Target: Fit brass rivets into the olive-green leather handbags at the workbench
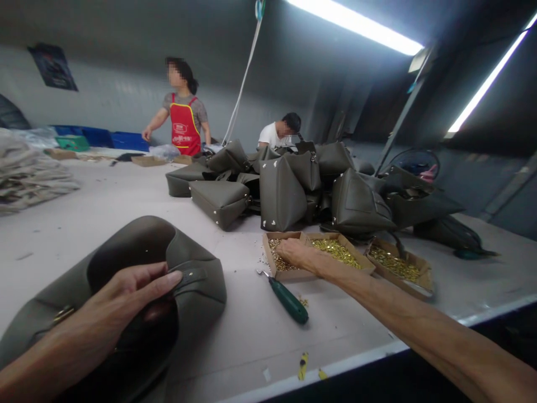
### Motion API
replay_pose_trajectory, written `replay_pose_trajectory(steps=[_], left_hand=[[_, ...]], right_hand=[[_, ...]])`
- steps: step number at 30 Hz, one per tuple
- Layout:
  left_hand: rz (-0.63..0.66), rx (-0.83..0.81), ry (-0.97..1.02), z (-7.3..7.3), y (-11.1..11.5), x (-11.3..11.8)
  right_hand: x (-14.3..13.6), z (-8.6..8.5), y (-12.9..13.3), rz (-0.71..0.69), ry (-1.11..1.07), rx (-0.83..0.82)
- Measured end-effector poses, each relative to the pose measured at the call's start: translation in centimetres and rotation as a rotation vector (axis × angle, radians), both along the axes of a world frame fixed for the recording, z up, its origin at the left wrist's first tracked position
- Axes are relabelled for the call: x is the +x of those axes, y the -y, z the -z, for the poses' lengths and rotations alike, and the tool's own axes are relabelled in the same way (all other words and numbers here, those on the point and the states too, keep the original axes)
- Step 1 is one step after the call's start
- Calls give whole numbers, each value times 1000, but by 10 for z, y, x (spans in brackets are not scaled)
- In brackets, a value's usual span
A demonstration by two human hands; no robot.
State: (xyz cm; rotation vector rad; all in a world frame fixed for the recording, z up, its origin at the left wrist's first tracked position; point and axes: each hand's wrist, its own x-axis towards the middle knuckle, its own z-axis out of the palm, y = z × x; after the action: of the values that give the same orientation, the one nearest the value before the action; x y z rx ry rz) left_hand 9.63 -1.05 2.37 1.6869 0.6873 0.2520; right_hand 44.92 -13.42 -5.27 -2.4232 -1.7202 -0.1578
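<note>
A dark grey-green leather handbag [205,305] lies on its side at the left with its mouth open. My left hand [138,288] is closed on the edge of that mouth, thumb on a small strap tab [193,278] with metal dots; some fingers are inside the bag, out of sight. My right hand [293,252] reaches into a cardboard box [289,275] of tiny gold-coloured metal pieces, its fingers drawn together and their tips hidden among them. On the table just in front of that box lies a green-handled hook tool [289,302].
Two more boxes of brassy fittings [338,252] [394,264] adjoin on the right. Behind them rises a pile of similar bags [281,193]. Folded cloth [33,170] lies far left. Across the table are a person in a red apron [184,129] and another in white [274,133].
</note>
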Motion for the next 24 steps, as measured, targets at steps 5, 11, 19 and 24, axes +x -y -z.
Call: replay_pose_trajectory(steps=[5, 11, 19, 24], left_hand=[[-7, -127, 149, 5, 6, 1], [-7, -313, 439, 11, 9, 13], [-5, -407, 532, 17, 19, 7], [59, -368, 584, 21, 21, 4]], right_hand=[[-3, -13, 10, 16, -27, -187], [-10, -32, 16, -1, -23, -68], [-149, -102, 15, -295, -218, 307], [-203, -109, 6, -449, -147, 355]])
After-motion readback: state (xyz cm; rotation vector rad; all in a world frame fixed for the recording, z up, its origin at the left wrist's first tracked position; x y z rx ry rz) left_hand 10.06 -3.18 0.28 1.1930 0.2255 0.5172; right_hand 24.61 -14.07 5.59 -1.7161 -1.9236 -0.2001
